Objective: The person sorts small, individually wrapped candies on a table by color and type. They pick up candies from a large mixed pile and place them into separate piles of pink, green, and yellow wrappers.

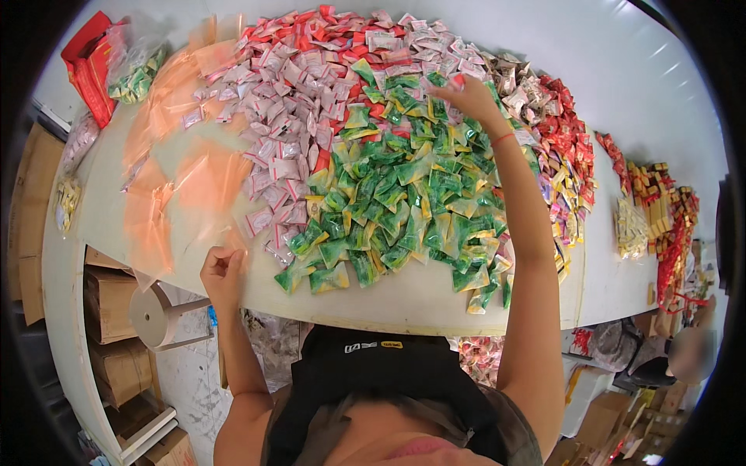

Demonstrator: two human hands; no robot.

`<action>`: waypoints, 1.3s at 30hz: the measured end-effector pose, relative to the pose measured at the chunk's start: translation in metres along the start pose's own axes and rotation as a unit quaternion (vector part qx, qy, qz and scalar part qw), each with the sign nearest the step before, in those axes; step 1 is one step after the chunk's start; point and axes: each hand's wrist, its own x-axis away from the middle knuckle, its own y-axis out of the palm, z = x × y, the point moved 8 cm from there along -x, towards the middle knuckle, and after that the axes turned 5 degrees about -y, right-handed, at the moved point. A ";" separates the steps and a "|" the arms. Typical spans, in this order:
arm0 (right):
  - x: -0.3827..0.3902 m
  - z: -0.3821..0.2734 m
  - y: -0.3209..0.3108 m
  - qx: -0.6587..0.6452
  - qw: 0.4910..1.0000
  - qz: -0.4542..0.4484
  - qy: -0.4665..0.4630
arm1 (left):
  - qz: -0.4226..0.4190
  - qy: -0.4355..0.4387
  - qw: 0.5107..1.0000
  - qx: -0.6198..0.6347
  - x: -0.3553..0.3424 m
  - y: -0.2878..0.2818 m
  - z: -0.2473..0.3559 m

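My left hand [223, 273] is at the table's front edge, fingers pinched on the corner of a thin, see-through orange plastic bag [235, 234]. My right arm stretches over the heap to its far side. There my right hand [472, 97] is closed, with a bit of red at its fingertips; what it holds is too small to name. Beneath that arm spreads a large pile of green and yellow packets [404, 186]. Pale pink-white packets [284, 116] lie to its left, and red ones [326, 31] are mixed in behind.
More orange bags [210, 175] cover the table's left part. At the back left stand a red bag [92, 66] and a clear bag of green packets [136, 81]. Red packets [571, 124] and gold ones [660, 194] line the right. Cardboard boxes [116, 303] sit under the table [373, 314].
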 end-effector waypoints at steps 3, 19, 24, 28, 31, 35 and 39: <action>0.015 0.008 0.027 0.059 0.997 -0.041 0.012 | -0.005 0.063 0.998 0.028 0.018 0.010 0.038; 0.039 -0.006 0.029 0.003 0.999 0.033 -0.026 | -0.331 -0.105 0.937 0.028 0.141 0.209 0.036; 0.052 0.001 0.029 -0.015 0.998 0.058 0.006 | -0.352 -0.089 0.929 0.078 0.145 0.224 0.028; 0.059 0.000 0.031 -0.049 0.998 0.022 0.011 | -0.373 -0.018 0.928 -0.012 0.150 0.223 0.033; 0.058 0.005 0.038 -0.015 0.999 -0.034 0.013 | -0.415 0.043 0.908 -0.030 0.157 0.227 0.044; 0.066 0.002 0.014 -0.039 0.996 0.078 -0.001 | -0.461 0.067 0.884 -0.032 0.161 0.252 0.040; 0.119 -0.023 -0.025 -0.307 0.921 0.228 -0.072 | -0.407 -0.157 0.893 0.115 0.150 0.258 0.016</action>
